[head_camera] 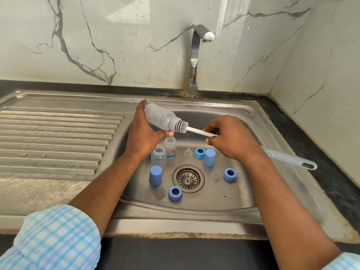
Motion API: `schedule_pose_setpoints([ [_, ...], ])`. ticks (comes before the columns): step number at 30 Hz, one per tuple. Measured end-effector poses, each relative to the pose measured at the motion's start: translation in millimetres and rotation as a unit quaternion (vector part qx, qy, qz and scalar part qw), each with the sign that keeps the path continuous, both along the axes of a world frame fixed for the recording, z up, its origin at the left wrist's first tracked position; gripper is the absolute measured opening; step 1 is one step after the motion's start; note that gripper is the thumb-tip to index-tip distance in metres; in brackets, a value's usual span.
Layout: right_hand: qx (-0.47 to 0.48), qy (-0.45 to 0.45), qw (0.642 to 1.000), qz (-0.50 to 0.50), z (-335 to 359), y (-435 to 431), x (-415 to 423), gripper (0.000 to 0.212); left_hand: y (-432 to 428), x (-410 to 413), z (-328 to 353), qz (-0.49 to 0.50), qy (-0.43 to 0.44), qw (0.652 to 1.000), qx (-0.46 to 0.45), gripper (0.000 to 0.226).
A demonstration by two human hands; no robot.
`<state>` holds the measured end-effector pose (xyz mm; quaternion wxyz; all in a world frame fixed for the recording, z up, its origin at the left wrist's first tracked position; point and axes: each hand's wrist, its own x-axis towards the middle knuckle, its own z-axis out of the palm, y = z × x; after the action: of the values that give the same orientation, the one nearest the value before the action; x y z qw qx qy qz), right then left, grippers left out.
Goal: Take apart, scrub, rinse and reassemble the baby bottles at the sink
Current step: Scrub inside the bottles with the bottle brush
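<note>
Reaching over the near rim of the steel sink, two forearms in blue-checked sleeves stretch toward the basin. Nearest on the basin floor lies a blue screw ring with a clear teat just left of it. A blue cap stands behind them, left of the drain. Right of the drain sit a second teat and a second ring, close together. Farther back a second cap stands just beside a third ring, with a third teat to its left. Two open bottles stand upright side by side, a plain bottle and a printed bottle.

Above these the left hand curls round a frosted bottle, held tilted with its base far-left and its mouth pointing right. The right hand, apart from that bottle, pinches the white shaft of the bottle brush. The brush's bristle head sits partly inside the bottle's mouth. Its grey handle juts out past the wrist, over the sink's right rim.

Beyond, the tap rises against the marble wall. A ribbed drainboard lies to the left.
</note>
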<state>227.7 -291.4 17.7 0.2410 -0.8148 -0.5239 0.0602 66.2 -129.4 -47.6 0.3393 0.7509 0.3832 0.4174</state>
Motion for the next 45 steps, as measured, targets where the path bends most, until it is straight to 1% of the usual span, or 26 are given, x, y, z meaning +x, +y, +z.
schedule_pose_setpoints([
  [3, -0.007, -0.008, 1.0, 0.002, -2.2, 0.7, 0.1, 0.025, -2.2, 1.4, 0.0, -0.014, -0.048, 0.997, -0.062, 0.11],
  [5, -0.015, -0.007, 1.0, 0.012, -4.6, 2.4, 0.5, 0.024, -6.0, 3.6, 2.2, -0.036, -0.109, 0.986, -0.119, 0.096],
  [6, -0.017, -0.011, 1.0, 0.012, -5.5, 3.1, 1.0, 0.023, -6.8, 4.8, 2.9, -0.055, -0.147, 0.975, -0.154, 0.087],
  [8, -0.011, -0.022, 1.0, -0.004, -6.7, 3.9, 3.6, 0.021, -7.5, 5.6, 7.4, -0.099, -0.231, 0.94, -0.233, 0.073],
  [10, 0.003, -0.029, 0.999, -0.026, -6.9, 3.9, 7.5, 0.022, -8.5, 6.0, 13.6, -0.135, -0.316, 0.878, -0.333, 0.055],
  [11, 0.006, -0.035, 0.999, -0.032, -6.5, 3.8, 8.5, 0.022, -10.1, 6.1, 16.1, -0.145, -0.347, 0.851, -0.367, 0.044],
  [12, 0.006, -0.041, 0.999, -0.032, -6.3, 3.9, 8.5, 0.022, -10.7, 6.7, 16.1, -0.149, -0.361, 0.836, -0.385, 0.031],
  [13, 0.005, -0.046, 0.999, -0.025, -6.2, 4.4, 7.4, 0.022, -11.5, 7.0, 16.3, -0.144, -0.362, 0.833, -0.392, 0.021],
  [14, 0.005, -0.05, 0.999, -0.012, -6.1, 5.2, 5.4, 0.022, -9.5, 7.6, 13.4, -0.13, -0.357, 0.839, -0.39, 0.02],
  [16, 0.014, -0.058, 0.998, 0.01, -5.6, 6.3, -0.2, 0.023, -7.5, 7.8, 9.9, -0.104, -0.356, 0.844, -0.388, 0.033],
  [18, 0.028, -0.071, 0.997, 0.02, -4.5, 7.1, -5.1, 0.024, -6.7, 6.0, 11.1, -0.104, -0.375, 0.832, -0.396, 0.042],
  [20, 0.039, -0.08, 0.996, 0.023, -2.6, 6.5, -7.5, 0.026, -6.0, 5.4, 12.3, -0.128, -0.404, 0.809, -0.407, 0.055],
  [21, 0.044, -0.081, 0.995, 0.025, -1.6, 5.9, -8.5, 0.026, -7.0, 5.4, 13.2, -0.142, -0.417, 0.798, -0.411, 0.055],
  [23, 0.056, -0.078, 0.995, 0.025, -0.7, 5.1, -11.8, 0.026, -12.5, 7.3, 15.9, -0.166, -0.426, 0.787, -0.414, 0.036],
  [24, 0.063, -0.076, 0.995, 0.025, -0.6, 5.4, -14.5, 0.026, -16.6, 9.2, 17.2, -0.173, -0.427, 0.784, -0.416, 0.031],
  [27, 0.07, -0.072, 0.994, 0.03, -1.9, 9.5, -25.8, 0.022, -27.5, 15.3, 17.6, -0.198, -0.425, 0.785, -0.405, 0.044],
  [30, 0.081, -0.061, 0.995, 0.015, -5.4, 14.3, -31.6, 0.015, -32.9, 16.4, 20.1, -0.213, -0.431, 0.775, -0.41, 0.043],
  [32, 0.091, -0.061, 0.994, 0.005, -7.9, 17.8, -35.6, 0.011, -34.5, 16.4, 22.1, -0.215, -0.411, 0.784, -0.412, 0.05],
  [34, 0.08, -0.086, 0.993, -0.012, -11.4, 21.3, -40.1, 0.011, -37.3, 17.8, 21.9, -0.183, -0.377, 0.814, -0.403, 0.055],
  [35, 0.07, -0.11, 0.991, -0.025, -13.4, 23.1, -41.8, 0.012, -38.3, 19.0, 20.3, -0.16, -0.363, 0.828, -0.396, 0.052],
  [36, 0.062, -0.13, 0.989, -0.039, -15.5, 24.4, -42.9, 0.012, -38.9, 20.6, 17.8, -0.141, -0.352, 0.839, -0.391, 0.048],
  [38, 0.058, -0.142, 0.987, -0.057, -18.0, 25.8, -43.4, 0.013, -37.4, 23.3, 14.9, -0.118, -0.343, 0.849, -0.384, 0.044],
  [40, 0.058, -0.141, 0.987, -0.052, -17.5, 26.1, -44.8, 0.015, -30.5, 22.1, 17.2, -0.094, -0.358, 0.85, -0.376, 0.046],
  [43, 0.064, -0.139, 0.988, -0.027, -13.8, 25.3, -47.4, 0.023, -7.7, 11.8, 21.5, -0.04, -0.413, 0.834, -0.365, 0.051],
  [45, 0.057, -0.142, 0.988, -0.01, -12.3, 24.4, -49.4, 0.023, 0.8, 5.0, 23.0, -0.025, -0.426, 0.825, -0.371, 0.055],
])
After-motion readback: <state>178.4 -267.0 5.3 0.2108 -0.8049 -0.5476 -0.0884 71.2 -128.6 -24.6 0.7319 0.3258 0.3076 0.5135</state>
